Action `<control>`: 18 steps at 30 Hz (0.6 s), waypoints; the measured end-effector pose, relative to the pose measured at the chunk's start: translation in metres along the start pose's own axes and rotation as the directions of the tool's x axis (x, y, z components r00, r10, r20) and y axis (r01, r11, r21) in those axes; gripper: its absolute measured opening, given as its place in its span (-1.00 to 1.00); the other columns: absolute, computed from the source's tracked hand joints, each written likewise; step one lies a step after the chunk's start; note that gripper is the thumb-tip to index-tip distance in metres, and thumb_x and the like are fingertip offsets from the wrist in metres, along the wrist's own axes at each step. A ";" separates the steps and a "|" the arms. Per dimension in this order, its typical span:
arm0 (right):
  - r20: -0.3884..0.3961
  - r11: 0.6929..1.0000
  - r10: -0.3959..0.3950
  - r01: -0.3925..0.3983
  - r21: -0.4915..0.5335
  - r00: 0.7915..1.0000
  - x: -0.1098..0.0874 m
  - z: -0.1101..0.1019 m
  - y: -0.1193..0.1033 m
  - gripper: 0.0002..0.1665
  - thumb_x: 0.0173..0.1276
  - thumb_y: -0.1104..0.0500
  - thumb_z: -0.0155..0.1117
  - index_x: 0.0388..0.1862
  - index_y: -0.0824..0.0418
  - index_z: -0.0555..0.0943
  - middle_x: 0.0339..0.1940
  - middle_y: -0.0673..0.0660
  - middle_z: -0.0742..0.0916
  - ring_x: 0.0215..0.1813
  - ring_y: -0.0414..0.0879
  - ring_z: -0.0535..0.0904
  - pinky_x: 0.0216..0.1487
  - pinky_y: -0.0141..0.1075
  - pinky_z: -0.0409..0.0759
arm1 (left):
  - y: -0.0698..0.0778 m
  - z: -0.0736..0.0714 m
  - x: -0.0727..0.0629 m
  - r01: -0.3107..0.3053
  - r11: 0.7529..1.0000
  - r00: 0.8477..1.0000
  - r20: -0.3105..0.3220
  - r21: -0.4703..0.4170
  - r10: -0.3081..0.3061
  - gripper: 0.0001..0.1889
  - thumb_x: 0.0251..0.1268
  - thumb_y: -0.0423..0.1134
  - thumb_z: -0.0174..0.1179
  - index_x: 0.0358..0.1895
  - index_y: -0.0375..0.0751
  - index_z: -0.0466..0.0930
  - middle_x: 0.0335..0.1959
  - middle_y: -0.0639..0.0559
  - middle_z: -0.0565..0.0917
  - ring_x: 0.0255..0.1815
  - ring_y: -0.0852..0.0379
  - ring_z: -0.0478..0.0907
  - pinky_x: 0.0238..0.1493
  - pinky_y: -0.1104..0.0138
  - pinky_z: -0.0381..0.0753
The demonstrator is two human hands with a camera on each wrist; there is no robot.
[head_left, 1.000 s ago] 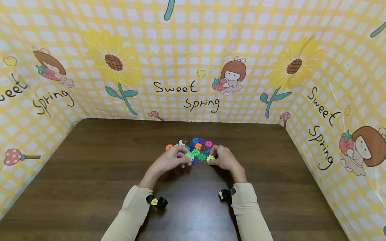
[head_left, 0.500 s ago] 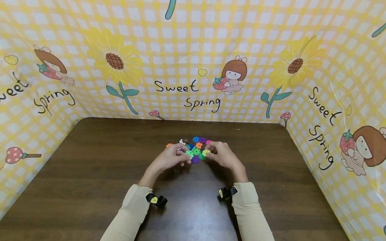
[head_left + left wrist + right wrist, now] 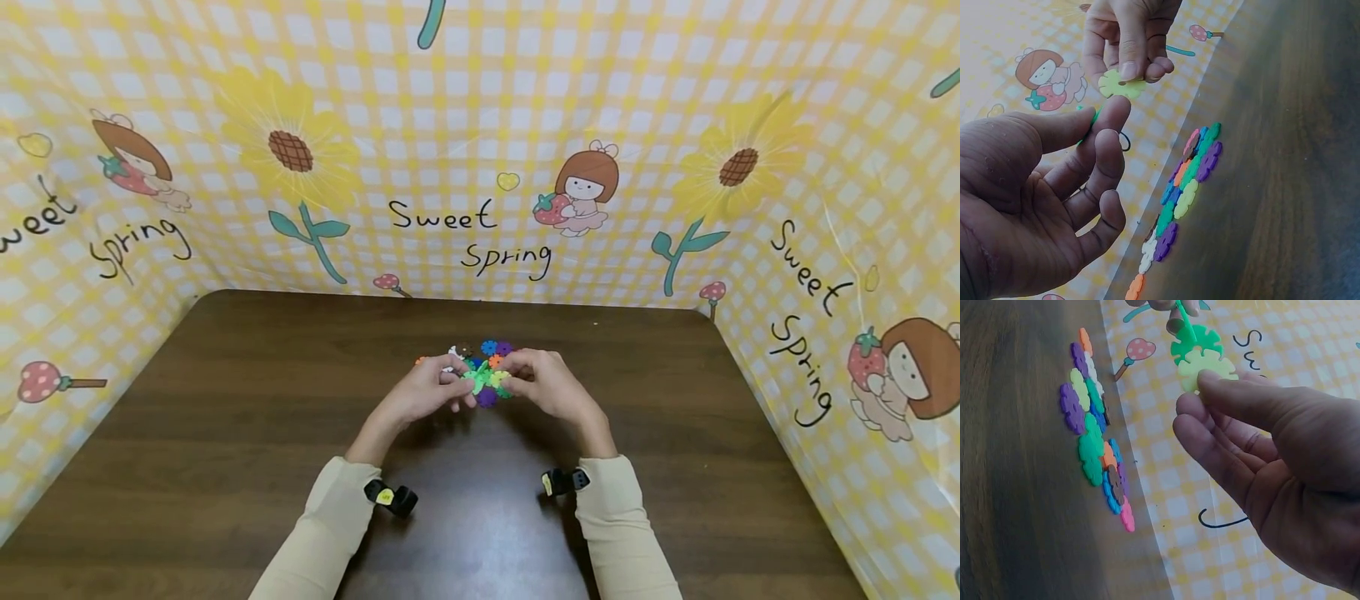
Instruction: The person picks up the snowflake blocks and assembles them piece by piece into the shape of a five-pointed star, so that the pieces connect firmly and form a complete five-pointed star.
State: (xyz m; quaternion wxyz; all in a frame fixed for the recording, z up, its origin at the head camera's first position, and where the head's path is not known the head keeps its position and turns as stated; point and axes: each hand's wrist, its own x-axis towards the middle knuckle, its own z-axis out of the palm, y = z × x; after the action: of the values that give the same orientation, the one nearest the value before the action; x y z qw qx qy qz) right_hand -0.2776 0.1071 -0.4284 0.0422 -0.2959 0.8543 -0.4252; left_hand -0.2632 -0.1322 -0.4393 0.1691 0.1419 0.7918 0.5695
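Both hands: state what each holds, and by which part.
The right hand pinches a pale yellow-green disc by its edge; the left hand pinches the edge-on green piece by one end.

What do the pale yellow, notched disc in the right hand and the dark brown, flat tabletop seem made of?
Pale yellow, notched, plastic-looking disc: probably plastic, matte; even colour, clean slots. Dark brown, flat, wood-look tabletop: wood or laminate, unclear which; streaky grain, satin sheen.

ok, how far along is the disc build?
Done: two green discs look slotted together, held by the left hand. In hand: the right hand pinches a yellow-green disc beside them; can't tell if it's joined. Left: probably seating that one; other discs lie on the table, use unclear.
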 end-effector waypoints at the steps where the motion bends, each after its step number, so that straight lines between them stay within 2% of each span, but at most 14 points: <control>1: -0.004 1.000 -0.009 0.009 0.005 1.000 0.000 0.000 -0.001 -0.84 0.39 0.29 0.35 -0.08 0.21 0.73 -0.25 0.04 0.72 -0.23 -0.15 0.66 -0.21 -0.31 0.65 | 0.000 0.000 0.000 -0.003 1.000 1.000 0.002 0.000 0.003 -0.77 0.51 -0.27 0.14 0.02 -0.38 0.47 -0.31 -0.39 0.72 -0.39 -0.28 0.59 -0.19 0.02 0.60; 10: -0.060 0.998 -0.061 0.060 -0.017 0.996 0.002 0.005 -0.007 -0.88 0.36 0.25 0.38 -0.15 0.17 0.77 -0.28 -0.01 0.63 -0.30 -0.16 0.52 -0.32 -0.36 0.56 | 0.003 0.000 -0.001 0.000 0.999 1.000 0.005 -0.040 0.001 -0.80 0.53 -0.30 0.10 0.04 -0.38 0.46 -0.29 -0.40 0.72 -0.43 -0.19 0.58 -0.16 0.00 0.60; 13: -0.081 0.998 -0.065 0.065 -0.003 0.995 0.003 0.006 -0.007 -0.90 0.37 0.25 0.38 -0.17 0.16 0.77 -0.28 0.00 0.63 -0.28 -0.16 0.54 -0.30 -0.35 0.58 | 0.004 0.000 -0.002 0.003 0.998 1.000 0.011 -0.056 -0.002 -0.80 0.54 -0.31 0.09 0.05 -0.36 0.46 -0.28 -0.42 0.72 -0.40 -0.27 0.58 -0.14 -0.04 0.60; 18: -0.088 0.996 -0.080 0.084 0.037 0.993 0.003 0.006 -0.008 -0.90 0.35 0.29 0.38 -0.18 0.18 0.75 -0.26 0.02 0.66 -0.22 -0.14 0.60 -0.20 -0.29 0.64 | 0.005 0.000 -0.001 0.012 0.998 1.000 0.013 -0.065 -0.011 -0.78 0.53 -0.29 0.10 0.08 -0.35 0.46 -0.30 -0.37 0.73 -0.41 -0.25 0.58 -0.15 -0.03 0.59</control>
State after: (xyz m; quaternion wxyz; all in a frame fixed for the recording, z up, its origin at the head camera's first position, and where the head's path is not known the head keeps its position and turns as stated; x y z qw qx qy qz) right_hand -0.2748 0.0974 -0.4257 -0.0062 -0.3113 0.8336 -0.4562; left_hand -0.2617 -0.1310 -0.4348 0.1819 0.1356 0.7726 0.5930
